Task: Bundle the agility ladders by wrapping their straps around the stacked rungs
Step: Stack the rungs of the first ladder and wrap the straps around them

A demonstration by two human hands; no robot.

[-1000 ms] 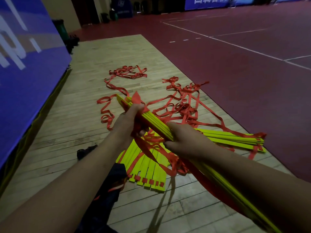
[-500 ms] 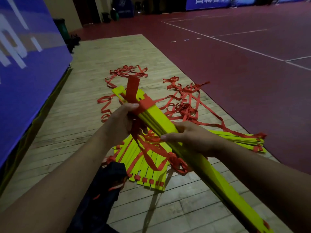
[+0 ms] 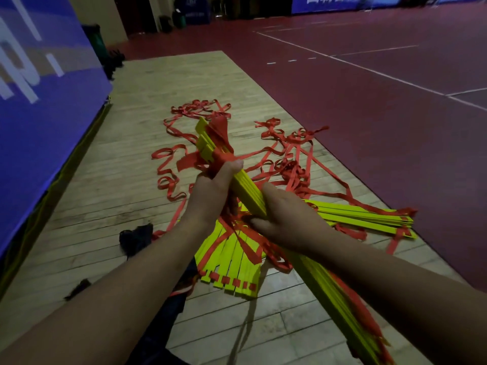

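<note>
I hold a stack of yellow ladder rungs (image 3: 250, 189) slanting from upper left down to the lower right corner. My left hand (image 3: 210, 196) grips the stack near its far end, thumb pressing the bunched red straps (image 3: 220, 143) there. My right hand (image 3: 283, 222) grips the stack lower down, fingers curled under it among red strap loops. On the floor below lie a fanned set of yellow rungs (image 3: 232, 267) and another stacked set (image 3: 363, 217) to the right. Loose red straps (image 3: 292, 164) tangle across the wood floor.
I am over a pale wooden floor strip (image 3: 131, 167); a dark red court floor (image 3: 382, 114) lies to the right. A blue padded banner wall (image 3: 39, 114) runs along the left. Dark cloth (image 3: 137, 238) lies by my left forearm.
The held stack has turned edge-on and its far end has risen. My left thumb now presses the red straps at the top, and my right hand has closed tighter round the stack.
</note>
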